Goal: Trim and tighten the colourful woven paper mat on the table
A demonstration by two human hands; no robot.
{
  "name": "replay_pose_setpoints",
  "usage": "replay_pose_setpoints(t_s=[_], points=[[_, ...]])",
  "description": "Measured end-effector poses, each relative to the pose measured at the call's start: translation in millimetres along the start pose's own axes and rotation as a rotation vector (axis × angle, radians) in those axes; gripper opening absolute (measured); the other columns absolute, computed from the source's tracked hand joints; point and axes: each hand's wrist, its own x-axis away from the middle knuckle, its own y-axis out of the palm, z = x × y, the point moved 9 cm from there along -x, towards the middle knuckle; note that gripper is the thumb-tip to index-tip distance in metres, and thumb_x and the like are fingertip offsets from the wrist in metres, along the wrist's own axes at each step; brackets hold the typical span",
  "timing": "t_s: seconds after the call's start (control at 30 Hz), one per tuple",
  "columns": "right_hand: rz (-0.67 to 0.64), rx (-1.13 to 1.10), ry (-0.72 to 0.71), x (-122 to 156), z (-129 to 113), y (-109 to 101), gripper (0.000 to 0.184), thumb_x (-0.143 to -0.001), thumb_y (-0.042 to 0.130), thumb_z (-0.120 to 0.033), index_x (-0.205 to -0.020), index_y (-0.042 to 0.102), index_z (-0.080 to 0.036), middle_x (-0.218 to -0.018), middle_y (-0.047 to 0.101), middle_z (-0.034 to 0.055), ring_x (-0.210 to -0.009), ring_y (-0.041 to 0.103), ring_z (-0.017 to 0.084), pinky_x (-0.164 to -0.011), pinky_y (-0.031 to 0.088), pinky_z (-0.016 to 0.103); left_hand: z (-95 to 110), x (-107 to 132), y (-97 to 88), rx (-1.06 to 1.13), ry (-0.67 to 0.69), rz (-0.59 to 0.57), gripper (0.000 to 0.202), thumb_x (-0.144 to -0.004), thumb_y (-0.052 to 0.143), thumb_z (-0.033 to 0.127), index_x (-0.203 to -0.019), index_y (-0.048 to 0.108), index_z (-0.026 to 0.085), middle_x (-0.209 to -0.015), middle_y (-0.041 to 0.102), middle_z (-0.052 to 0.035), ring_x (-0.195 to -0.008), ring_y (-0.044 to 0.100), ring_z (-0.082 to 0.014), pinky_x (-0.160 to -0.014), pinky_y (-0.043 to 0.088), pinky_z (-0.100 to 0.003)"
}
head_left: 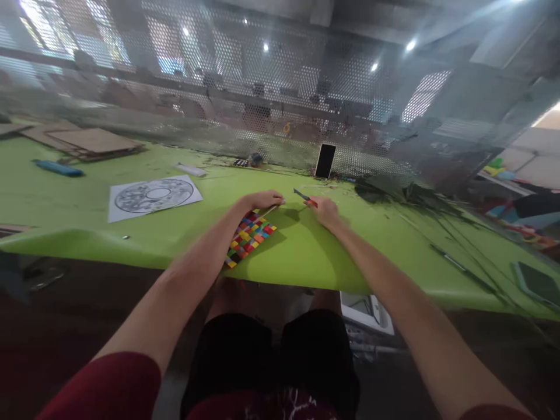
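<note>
Over the middle of a green-covered table, my left hand (265, 199) is closed, with a thin pale stick (268, 210) at its fingertips. Beneath that hand and forearm lies a flat panel of small multicoloured squares (250, 240), partly hidden by the arm. The stick runs along the panel's upper edge; whether it is fixed there I cannot tell. A short way to the right, my right hand (326, 211) is wrapped round a small red-handled tool (311, 202). Its narrow dark end points up and left toward my left hand, apart from the stick. The exact kind of tool is unclear.
Left: brown cardboard sheets (94, 142), a blue cutter (59, 168), and paper with a ring-shaped drawing (157, 197). Behind: an upright phone (325, 161) before a perforated metal screen (271, 111). Right: dark green leaves (385, 188), a black pen (464, 268), another phone (537, 282).
</note>
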Motion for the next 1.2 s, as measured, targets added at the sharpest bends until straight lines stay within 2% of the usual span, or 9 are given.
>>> replay_pose_setpoints(t_s=[0.17, 0.33, 0.47, 0.6, 0.77, 0.9, 1.03, 1.13, 1.2], points=[[-0.039, -0.013, -0.135, 1, -16, 3, 0.044, -0.106, 0.041, -0.047, -0.122, 0.072, -0.021, -0.109, 0.076, 0.0098, -0.094, 0.067, 0.024, -0.074, 0.042, 0.029, -7, -3, 0.1, 0.029, 0.011, -0.005, 0.028, -0.084, 0.056, 0.042, -0.068, 0.051, 0.02, -0.061, 0.045, 0.0015, -0.057, 0.04, -0.0146, -0.059, 0.032, -0.029], [-0.024, 0.034, 0.041, -2, 3, 2, 0.052, -0.106, 0.036, -0.052, -0.113, 0.075, -0.019, -0.105, 0.076, 0.0124, -0.089, 0.067, 0.025, -0.069, 0.042, 0.031, -8, -4, 1.6, 0.004, 0.031, -0.021, 0.032, -0.085, 0.055, 0.044, -0.065, 0.05, 0.019, -0.06, 0.045, 0.0013, -0.056, 0.039, -0.0139, -0.058, 0.032, -0.029], [-0.02, -0.035, -0.094, -2, -8, 3, 0.049, -0.105, 0.038, -0.052, -0.121, 0.073, -0.021, -0.111, 0.075, 0.0111, -0.095, 0.067, 0.025, -0.076, 0.044, 0.031, -8, -2, 0.9, -0.016, 0.012, -0.017, 0.031, -0.086, 0.053, 0.044, -0.066, 0.049, 0.019, -0.061, 0.043, 0.0019, -0.056, 0.039, -0.0138, -0.058, 0.031, -0.03], [-0.021, 0.018, 0.065, -3, 8, 4, 0.056, -0.105, 0.033, -0.055, -0.117, 0.074, -0.019, -0.105, 0.076, 0.0134, -0.09, 0.068, 0.026, -0.072, 0.044, 0.032, -4, -1, 0.6, -0.035, 0.013, -0.015, 0.03, -0.085, 0.054, 0.042, -0.066, 0.05, 0.019, -0.062, 0.043, 0.0015, -0.057, 0.039, -0.0141, -0.059, 0.031, -0.03], [-0.036, -0.016, -0.043, -4, -3, 4, 0.054, -0.105, 0.034, -0.056, -0.116, 0.074, -0.021, -0.108, 0.076, 0.0111, -0.093, 0.068, 0.024, -0.071, 0.043, 0.03, -1, -1, -0.5, -0.024, 0.029, -0.007, 0.032, -0.085, 0.055, 0.043, -0.064, 0.048, 0.019, -0.061, 0.041, 0.002, -0.056, 0.037, -0.0133, -0.058, 0.03, -0.029], [-0.015, 0.025, 0.051, -4, 3, 1, 0.057, -0.105, 0.032, -0.056, -0.111, 0.075, -0.02, -0.101, 0.076, 0.0122, -0.088, 0.067, 0.025, -0.069, 0.042, 0.031, 0, 0, 1.1, -0.002, 0.056, -0.04, 0.031, -0.084, 0.057, 0.043, -0.065, 0.051, 0.018, -0.061, 0.044, 0.0007, -0.058, 0.04, -0.014, -0.058, 0.031, -0.029], [-0.044, 0.012, 0.01, -4, -1, 3, 0.048, -0.105, 0.039, -0.053, -0.116, 0.074, -0.022, -0.107, 0.076, 0.0105, -0.091, 0.067, 0.025, -0.071, 0.043, 0.03, -2, 0, 0.3, 0.023, 0.055, -0.047, 0.03, -0.083, 0.057, 0.042, -0.065, 0.05, 0.019, -0.061, 0.044, 0.0005, -0.057, 0.04, -0.0137, -0.058, 0.032, -0.029], [-0.033, 0.033, 0.083, -4, 6, 2, 0.049, -0.105, 0.039, -0.052, -0.118, 0.075, -0.021, -0.107, 0.076, 0.0118, -0.094, 0.067, 0.027, -0.073, 0.045, 0.032, -5, 1, 0.4, 0.017, 0.038, -0.049, 0.03, -0.084, 0.057, 0.042, -0.066, 0.051, 0.019, -0.062, 0.044, 0.0004, -0.057, 0.04, -0.0134, -0.058, 0.032, -0.028], [-0.016, 0.019, 0.081, -4, 6, 0, 0.051, -0.105, 0.037, -0.052, -0.119, 0.074, -0.02, -0.108, 0.076, 0.0114, -0.094, 0.068, 0.026, -0.074, 0.045, 0.032, -5, 1, 0.8, 0.027, 0.036, -0.05, 0.03, -0.084, 0.057, 0.042, -0.067, 0.051, 0.019, -0.062, 0.044, 0.0007, -0.058, 0.04, -0.0133, -0.059, 0.032, -0.028]])
